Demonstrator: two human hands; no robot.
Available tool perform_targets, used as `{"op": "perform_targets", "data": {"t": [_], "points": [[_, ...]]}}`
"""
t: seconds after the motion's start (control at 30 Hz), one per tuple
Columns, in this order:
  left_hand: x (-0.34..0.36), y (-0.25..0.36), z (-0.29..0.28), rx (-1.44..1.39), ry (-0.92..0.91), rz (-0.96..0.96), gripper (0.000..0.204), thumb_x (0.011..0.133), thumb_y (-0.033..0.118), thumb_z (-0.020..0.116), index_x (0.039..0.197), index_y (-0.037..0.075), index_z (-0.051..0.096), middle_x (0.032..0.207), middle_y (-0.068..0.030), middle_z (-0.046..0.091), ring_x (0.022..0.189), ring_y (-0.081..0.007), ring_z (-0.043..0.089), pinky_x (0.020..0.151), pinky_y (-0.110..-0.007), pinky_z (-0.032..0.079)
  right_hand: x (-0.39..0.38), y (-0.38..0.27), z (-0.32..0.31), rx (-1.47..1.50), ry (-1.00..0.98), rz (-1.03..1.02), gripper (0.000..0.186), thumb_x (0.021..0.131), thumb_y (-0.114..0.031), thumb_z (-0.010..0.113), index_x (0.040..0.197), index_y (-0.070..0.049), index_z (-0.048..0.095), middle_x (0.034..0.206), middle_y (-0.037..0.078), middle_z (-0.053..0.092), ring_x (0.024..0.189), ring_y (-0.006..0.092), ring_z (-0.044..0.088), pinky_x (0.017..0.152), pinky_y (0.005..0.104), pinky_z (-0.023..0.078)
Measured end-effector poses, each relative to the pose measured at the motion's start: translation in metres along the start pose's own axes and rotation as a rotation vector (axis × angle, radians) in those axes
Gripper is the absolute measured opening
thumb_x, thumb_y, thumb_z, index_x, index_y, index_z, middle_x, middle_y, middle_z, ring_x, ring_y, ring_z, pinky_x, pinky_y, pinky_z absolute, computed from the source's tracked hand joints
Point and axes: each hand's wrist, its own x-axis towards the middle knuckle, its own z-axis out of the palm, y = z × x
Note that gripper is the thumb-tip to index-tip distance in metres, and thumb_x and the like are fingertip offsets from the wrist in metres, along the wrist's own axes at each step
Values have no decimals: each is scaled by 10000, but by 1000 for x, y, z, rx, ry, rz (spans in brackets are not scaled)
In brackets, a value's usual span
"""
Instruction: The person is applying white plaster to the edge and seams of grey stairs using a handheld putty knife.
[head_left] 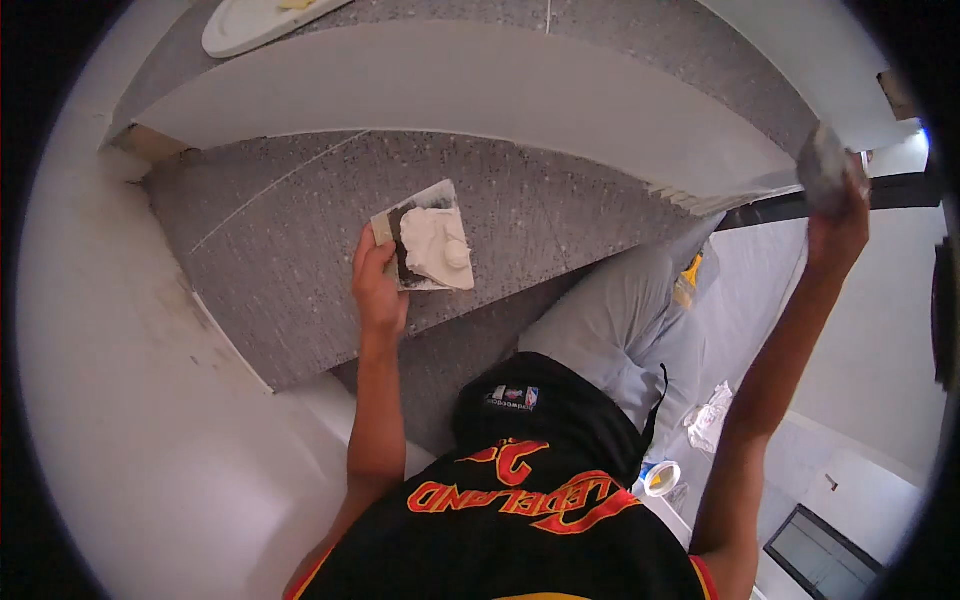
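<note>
My left hand (378, 290) grips the edge of a wide flat putty blade (443, 196), held level above a grey speckled stair tread (275, 235). A thick mound of off-white putty (430, 243) covers most of that blade, with a rounded lump on one side. Far to the right, my right hand (843, 228) is raised and closed around a scraper (822, 168). Its grey blade is smeared by motion and points up beside the end of the white stair riser (480, 85). Whether the scraper touches the riser or wall, I cannot tell.
White walls (90, 330) curve along the left. A white oval tray (262, 25) lies on the upper step. Lower right are a white bucket (658, 480) and crumpled white material (710, 415). A yellow item (690, 275) shows by my grey trousers (600, 310). A dark rail (780, 208) runs right.
</note>
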Motion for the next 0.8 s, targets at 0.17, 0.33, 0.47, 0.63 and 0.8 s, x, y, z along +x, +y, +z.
{"op": "perform_targets", "data": {"t": [0.17, 0.33, 0.47, 0.63, 0.8], "points": [[-7, -17, 5, 36, 108, -100, 362, 813, 61, 361, 1160, -26, 422, 1100, -87, 500, 1005, -163, 487, 868, -282, 378, -129, 53, 13, 114, -417, 757, 503, 801, -202, 527, 1232, -8, 355, 1030, 103, 530, 881, 172, 556, 729, 314, 484], [-9, -27, 26, 210, -75, -163, 341, 814, 84, 399, 1133, -19, 460, 1086, -69, 505, 989, -136, 469, 867, -250, 351, -183, 85, 29, 53, -503, 1063, 527, 632, 48, 604, 1133, 2, 446, 1023, 66, 528, 876, 151, 551, 798, 266, 421], [-9, -36, 39, 254, -72, -154, 316, 809, 91, 409, 1102, -8, 478, 974, -48, 531, 899, -123, 478, 803, -241, 370, -182, 91, 20, 179, -482, 1079, 418, 650, 70, 588, 1053, -7, 510, 1029, 58, 528, 904, 154, 537, 801, 273, 418], [-2, -37, 40, 341, -188, -185, 323, 813, 78, 397, 1118, -6, 460, 997, -60, 524, 900, -136, 493, 804, -251, 387, -163, 74, 51, -697, -983, -280, 367, 590, 82, 562, 937, -39, 564, 1015, 111, 534, 976, 273, 498, 804, 334, 426], [1, -41, 47, 300, -225, -260, 367, 820, 72, 381, 1175, -1, 433, 1056, -73, 522, 938, -150, 513, 839, -266, 400, -157, 82, 75, -771, -1198, -652, 439, 545, 113, 517, 944, -62, 574, 1014, 103, 533, 991, 301, 489, 814, 372, 425]]}}
